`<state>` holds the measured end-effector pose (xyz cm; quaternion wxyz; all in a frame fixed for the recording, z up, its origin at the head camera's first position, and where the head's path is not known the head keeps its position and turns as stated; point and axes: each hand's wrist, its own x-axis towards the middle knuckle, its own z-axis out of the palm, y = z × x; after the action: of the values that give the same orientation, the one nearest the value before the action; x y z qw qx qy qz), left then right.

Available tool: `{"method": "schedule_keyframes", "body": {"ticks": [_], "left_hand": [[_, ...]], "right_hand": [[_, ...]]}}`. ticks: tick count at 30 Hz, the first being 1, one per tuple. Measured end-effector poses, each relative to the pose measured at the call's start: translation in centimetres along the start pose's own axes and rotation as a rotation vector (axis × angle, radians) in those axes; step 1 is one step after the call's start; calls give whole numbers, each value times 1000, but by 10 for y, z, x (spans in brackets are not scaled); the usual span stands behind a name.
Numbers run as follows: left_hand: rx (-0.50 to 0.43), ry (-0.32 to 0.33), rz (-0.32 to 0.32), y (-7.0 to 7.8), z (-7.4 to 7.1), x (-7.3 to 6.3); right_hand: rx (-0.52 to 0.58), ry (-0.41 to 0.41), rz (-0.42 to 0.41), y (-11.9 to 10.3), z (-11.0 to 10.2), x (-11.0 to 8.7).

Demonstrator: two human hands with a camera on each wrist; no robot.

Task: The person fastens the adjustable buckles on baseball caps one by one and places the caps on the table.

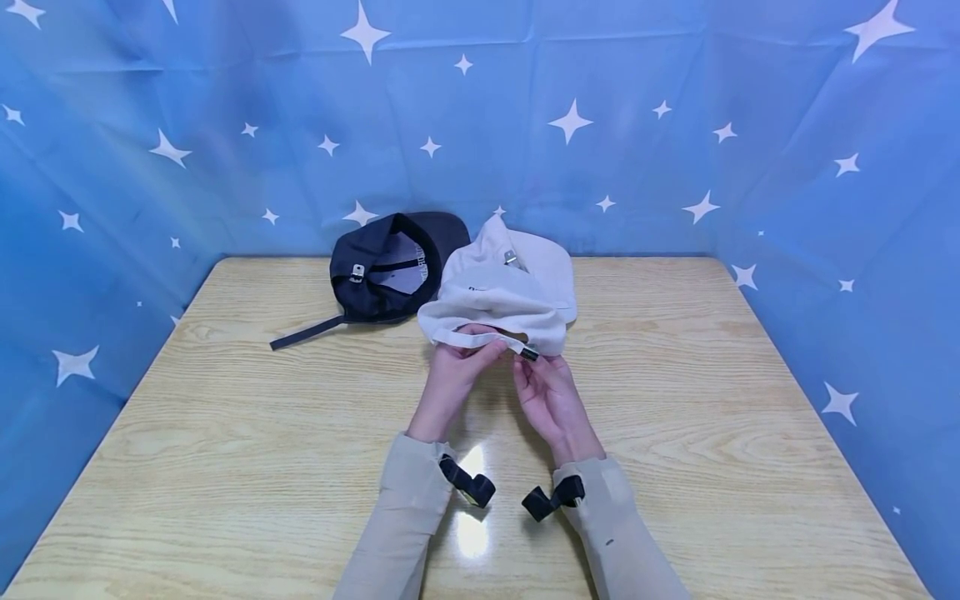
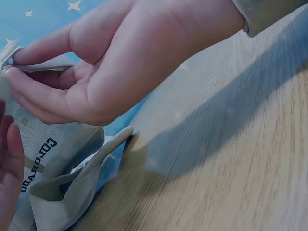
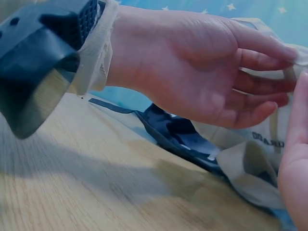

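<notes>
A white baseball cap (image 1: pixel 495 310) with small dark lettering is held up with its back strap (image 1: pixel 468 340) facing me. My left hand (image 1: pixel 453 371) pinches that strap between thumb and fingers; the right wrist view shows the same left hand (image 3: pixel 192 72) from the palm side. At the strap's right end, beside a small dark tab with a metal buckle (image 1: pixel 529 353), my right hand (image 1: pixel 551 402) pinches the band. In the left wrist view, the right hand's (image 2: pixel 115 67) thumb and forefinger meet on the buckle end. The other fingers curl loosely below.
Behind the held cap lies another pale cap (image 1: pixel 553 271), partly overlapped by it. To its left, a navy cap (image 1: pixel 348 296) rests with its opening toward me and its loose strap (image 1: pixel 306 332) on the wooden table (image 1: pixel 225 467). A blue star-patterned cloth (image 1: pixel 637 167) borders the table.
</notes>
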<state>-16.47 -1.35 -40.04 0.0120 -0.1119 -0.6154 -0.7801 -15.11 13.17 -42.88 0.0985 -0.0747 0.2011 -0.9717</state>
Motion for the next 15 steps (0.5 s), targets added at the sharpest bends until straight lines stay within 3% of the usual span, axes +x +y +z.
{"method": "schedule_keyframes", "body": {"ticks": [4,11,15], "left_hand": [[16,-22,-40,6,2,-2],[45,-56,-48,23,6,-9],[50,-78,-57,23,6,-9]], "right_hand": [[-12,-3,0,0,1,0],[-31,11,-6,0,1,0],[-33,-11,-1,0,0,1]]}}
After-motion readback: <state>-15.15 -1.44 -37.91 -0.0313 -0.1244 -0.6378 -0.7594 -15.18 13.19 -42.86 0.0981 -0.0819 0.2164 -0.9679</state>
